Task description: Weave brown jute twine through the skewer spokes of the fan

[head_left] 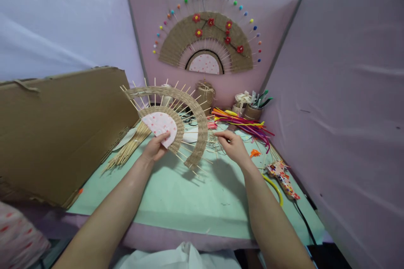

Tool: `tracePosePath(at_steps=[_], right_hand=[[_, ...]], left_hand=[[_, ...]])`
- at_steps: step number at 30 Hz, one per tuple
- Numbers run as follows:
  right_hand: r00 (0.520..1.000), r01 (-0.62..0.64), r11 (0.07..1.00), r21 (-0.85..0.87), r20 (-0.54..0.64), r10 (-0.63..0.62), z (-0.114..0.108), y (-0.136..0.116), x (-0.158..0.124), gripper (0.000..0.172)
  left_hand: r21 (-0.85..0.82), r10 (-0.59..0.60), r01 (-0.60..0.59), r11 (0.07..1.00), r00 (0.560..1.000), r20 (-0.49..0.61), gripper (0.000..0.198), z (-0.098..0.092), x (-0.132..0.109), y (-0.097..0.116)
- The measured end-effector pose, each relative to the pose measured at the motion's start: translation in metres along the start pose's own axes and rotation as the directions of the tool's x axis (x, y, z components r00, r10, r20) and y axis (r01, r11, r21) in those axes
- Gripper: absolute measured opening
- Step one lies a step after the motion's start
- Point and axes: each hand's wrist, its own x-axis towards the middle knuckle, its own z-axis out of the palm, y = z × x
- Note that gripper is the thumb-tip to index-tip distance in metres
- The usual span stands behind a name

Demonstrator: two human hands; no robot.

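Observation:
My left hand (157,146) holds a half-round woven fan (201,119) raised above the table, thumb on the white, pink-dotted half-disc (161,127) at its centre. Thin wooden sticks radiate from the disc through an inner and an outer band of woven brown twine, and their tips stick out past the outer band. To the right of the fan, my right hand (233,146) is closed in a pinch at the end of a thin strand running out from the fan. Whether that strand is twine or a stick I cannot tell.
A finished-looking fan (206,29) with red flowers hangs on the back wall. Cardboard (63,130) leans left beside a bundle of sticks (128,151). Colourful pipe cleaners (243,124), a twine roll (205,92), a pen cup (253,112) and a patterned glue gun (282,178) with a cord lie around.

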Motion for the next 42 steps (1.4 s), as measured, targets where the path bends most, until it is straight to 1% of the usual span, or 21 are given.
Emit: tracePosePath(at_steps=[4, 7, 10, 13, 15, 17, 18, 20, 21, 24, 26, 28, 31, 34, 37, 42], right_hand=[[0.986, 0.149, 0.962, -0.23, -0.039, -0.162, 0.002, -0.006, -0.004, 0.021], [0.979, 0.179, 0.934, -0.31, -0.034, -0.199, 0.004, -0.009, -0.006, 0.02], [0.98, 0.187, 0.934, -0.303, -0.001, -0.197, 0.006, -0.009, -0.007, 0.02], [0.98, 0.198, 0.945, -0.259, 0.063, -0.188, 0.007, -0.008, -0.006, 0.02], [0.982, 0.185, 0.958, -0.218, 0.083, -0.171, 0.007, -0.007, -0.005, 0.02], [0.99, 0.13, 0.98, -0.149, 0.071, -0.121, 0.006, -0.007, -0.004, 0.019], [0.995, 0.081, 0.992, -0.098, 0.059, -0.075, 0.005, -0.007, -0.003, 0.019], [0.996, -0.055, 0.998, 0.033, 0.066, 0.053, 0.003, -0.007, -0.001, 0.022], [0.988, -0.131, 0.985, 0.109, 0.092, 0.122, 0.002, -0.007, -0.001, 0.024], [0.937, -0.332, 0.885, 0.325, 0.222, 0.27, 0.0, -0.006, 0.0, 0.029], [0.901, -0.422, 0.798, 0.43, 0.297, 0.316, 0.002, -0.005, 0.0, 0.031], [0.87, -0.483, 0.729, 0.485, 0.362, 0.336, 0.006, -0.003, -0.001, 0.031], [0.833, -0.535, 0.684, 0.496, 0.445, 0.328, 0.014, -0.004, -0.003, 0.029], [0.815, -0.554, 0.669, 0.496, 0.488, 0.313, 0.019, -0.005, -0.005, 0.029], [0.816, -0.556, 0.654, 0.514, 0.488, 0.31, 0.02, -0.006, -0.005, 0.03], [0.813, -0.558, 0.676, 0.481, 0.479, 0.331, 0.019, -0.005, -0.005, 0.036]], left_hand=[[0.006, 0.021, -0.021, 1.0, 1.0, -0.003, 0.023, 0.0, 0.001, -0.003], [0.006, 0.034, -0.034, 0.999, 0.999, -0.018, 0.021, -0.002, 0.004, -0.005], [0.0, 0.056, -0.056, 0.998, 0.998, -0.035, 0.021, -0.005, 0.007, -0.006], [-0.018, 0.089, -0.09, 0.996, 0.995, -0.047, 0.023, -0.007, 0.009, -0.007], [-0.028, 0.092, -0.093, 0.995, 0.995, -0.037, 0.025, -0.008, 0.01, -0.007], [-0.039, 0.087, -0.088, 0.995, 0.996, -0.025, 0.027, -0.009, 0.01, -0.006], [-0.046, 0.085, -0.086, 0.995, 0.996, -0.021, 0.027, -0.01, 0.01, -0.006], [-0.063, 0.083, -0.084, 0.995, 0.996, -0.017, 0.028, -0.01, 0.01, -0.005], [-0.07, 0.08, -0.08, 0.994, 0.997, -0.01, 0.028, -0.01, 0.01, -0.004], [-0.08, 0.055, -0.053, 0.995, 0.998, 0.021, 0.025, -0.008, 0.007, -0.003], [-0.083, 0.041, -0.038, 0.996, 0.999, 0.028, 0.023, -0.006, 0.005, -0.003], [-0.088, 0.031, -0.029, 0.996, 0.999, 0.023, 0.023, -0.003, 0.003, -0.004], [-0.092, 0.01, -0.009, 0.996, 1.0, 0.016, 0.022, -0.001, 0.001, -0.006], [-0.093, 0.009, -0.008, 0.996, 1.0, 0.011, 0.024, -0.002, 0.002, -0.007], [-0.095, 0.025, -0.023, 0.995, 0.999, 0.024, 0.026, -0.005, 0.005, -0.008], [-0.126, 0.054, -0.051, 0.991, 0.998, 0.02, 0.024, -0.01, 0.011, -0.009]])
